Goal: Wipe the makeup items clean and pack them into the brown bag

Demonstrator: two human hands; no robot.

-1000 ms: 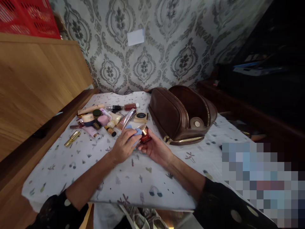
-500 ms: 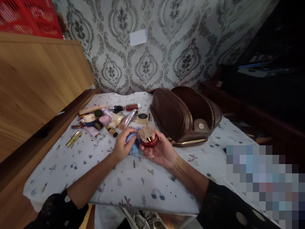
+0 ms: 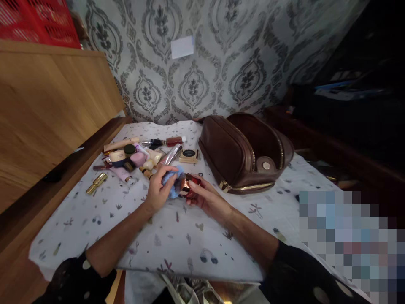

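Observation:
My left hand [image 3: 160, 189] is closed round a bunched blue cloth [image 3: 173, 185] and presses it against a small red jar with a gold rim [image 3: 191, 186]. My right hand [image 3: 207, 197] grips that jar from the right, tilted on its side, just above the patterned white tablecloth [image 3: 177, 240]. Both hands meet in the middle of the table, a little in front of a pile of cosmetics [image 3: 139, 156].
A brown leather toiletry bag [image 3: 245, 152] stands unzipped to the right of the hands. Tubes, small bottles, a compact [image 3: 189, 155] and a gold lipstick [image 3: 96, 183] lie at the back left. A wooden headboard [image 3: 47, 109] runs along the left; patterned wallpaper behind.
The jar has been turned from lid-up to lying on its side in my right hand, and my left hand has brought the blue cloth over its left end.

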